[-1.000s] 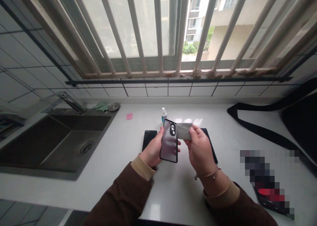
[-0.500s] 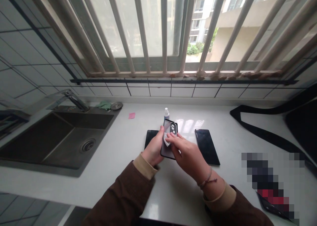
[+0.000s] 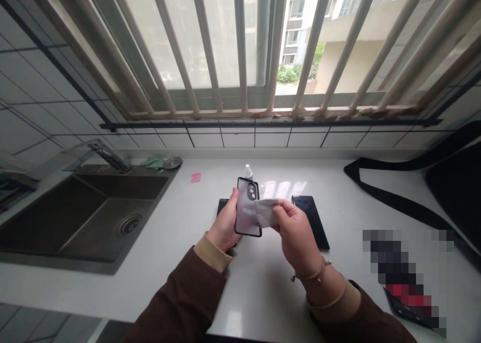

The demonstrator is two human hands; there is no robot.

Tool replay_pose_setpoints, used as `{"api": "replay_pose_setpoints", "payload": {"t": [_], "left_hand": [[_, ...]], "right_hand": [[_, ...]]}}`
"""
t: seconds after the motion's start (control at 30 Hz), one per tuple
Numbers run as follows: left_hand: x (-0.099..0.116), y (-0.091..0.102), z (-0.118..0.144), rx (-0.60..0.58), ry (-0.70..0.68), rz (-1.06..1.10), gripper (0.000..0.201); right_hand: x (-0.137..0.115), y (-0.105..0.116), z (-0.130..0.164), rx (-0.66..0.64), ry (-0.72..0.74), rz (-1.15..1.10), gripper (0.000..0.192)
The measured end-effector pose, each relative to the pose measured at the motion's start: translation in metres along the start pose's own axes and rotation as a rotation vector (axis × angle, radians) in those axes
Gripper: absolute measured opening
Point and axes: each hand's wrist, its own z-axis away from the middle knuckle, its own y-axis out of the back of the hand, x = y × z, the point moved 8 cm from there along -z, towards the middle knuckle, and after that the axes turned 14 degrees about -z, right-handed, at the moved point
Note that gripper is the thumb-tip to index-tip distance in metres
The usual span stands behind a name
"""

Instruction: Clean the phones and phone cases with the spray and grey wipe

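Observation:
My left hand [image 3: 224, 223] grips a translucent phone case [image 3: 246, 218] with a black rim and a camera cutout, tilted up above the counter. Between the fingertips of my right hand [image 3: 296, 230] is a pale grey cloth [image 3: 267, 213], its left end overlapping the case's right edge. A dark flat phone-like slab [image 3: 319, 230] lies on the counter right of my right hand. Another dark slab [image 3: 222, 204] is mostly covered by my left hand and the case. Just behind the case stands a small bottle with a white cap [image 3: 248, 170], its lower part hidden.
At the left is a steel sink [image 3: 143, 203] with a faucet [image 3: 108, 155], and a green cloth [image 3: 153, 162] by its back edge. A pink note [image 3: 196, 177] lies on the white counter [image 3: 180, 263]. A black strap [image 3: 391, 195] and a partly blurred dark object [image 3: 406, 310] lie right.
My right hand has drawn back to the right from the case's surface, and the cloth now hangs out from its fingers. The case has turned more upright in my left hand.

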Motion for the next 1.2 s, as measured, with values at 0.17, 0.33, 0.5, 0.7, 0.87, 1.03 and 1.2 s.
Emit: {"api": "replay_pose_setpoints", "payload": {"t": [0.17, 0.33, 0.5, 0.7, 0.87, 1.03, 1.2], "left_hand": [[-0.012, -0.009, 0.008, -0.193, 0.112, -0.144, 0.06], [-0.026, -0.016, 0.017, -0.265, 0.229, -0.2, 0.054], [-0.013, -0.019, 0.01, -0.139, 0.083, 0.038, 0.037], [-0.006, -0.003, 0.003, -0.014, 0.068, 0.032, 0.052], [0.005, 0.02, 0.001, 0.15, -0.049, -0.093, 0.06], [0.005, 0.01, 0.001, 0.089, -0.05, -0.133, 0.058], [-0.011, -0.007, 0.011, -0.055, 0.102, -0.253, 0.059]], "right_hand": [[-0.002, 0.029, -0.012, 0.196, 0.127, -0.041, 0.032], [-0.036, 0.003, 0.005, 0.017, 0.491, 0.551, 0.037], [-0.026, -0.04, 0.022, -0.354, 0.67, 0.865, 0.051], [-0.023, -0.054, 0.035, -0.527, 0.686, 0.823, 0.043], [-0.033, -0.055, 0.038, -0.508, 0.513, 0.61, 0.031], [-0.014, -0.014, 0.009, -0.15, 0.064, 0.3, 0.024], [-0.01, 0.037, -0.013, 0.259, 0.122, -0.012, 0.04]]}}
